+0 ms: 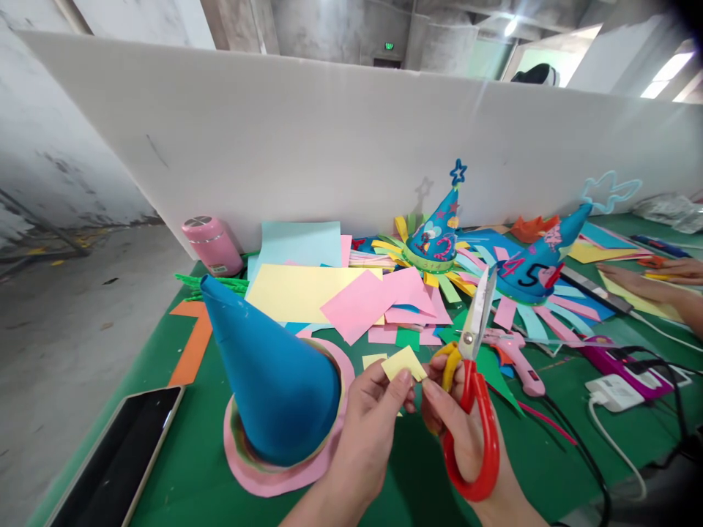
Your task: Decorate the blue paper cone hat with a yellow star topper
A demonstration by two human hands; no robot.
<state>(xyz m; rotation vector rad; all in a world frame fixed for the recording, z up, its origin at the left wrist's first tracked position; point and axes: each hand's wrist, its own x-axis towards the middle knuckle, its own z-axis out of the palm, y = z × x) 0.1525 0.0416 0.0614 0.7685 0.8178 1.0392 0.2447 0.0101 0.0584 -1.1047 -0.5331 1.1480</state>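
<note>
My left hand (370,424) pinches a small pale yellow paper piece (405,364) between thumb and fingers. My right hand (458,421) has a pair of scissors (483,432) hooked on it, with red and yellow handles and the blades pointing up and away. Its thumb and fingertip also touch the right corner of the yellow piece. Just behind my left fingers lies another yellow scrap (374,360). To the left of my hands, a blue paper cone (274,380) stands tilted on a pink paper ring (258,479).
Loose paper sheets (307,289) spread behind my hands. Two decorated cone hats (436,230) stand farther back. On the right lie a pink glue gun (516,359) and a purple power strip (631,369) with cords. A phone (118,454) and pink bottle (211,245) are left. Another person's hand (637,282) rests far right.
</note>
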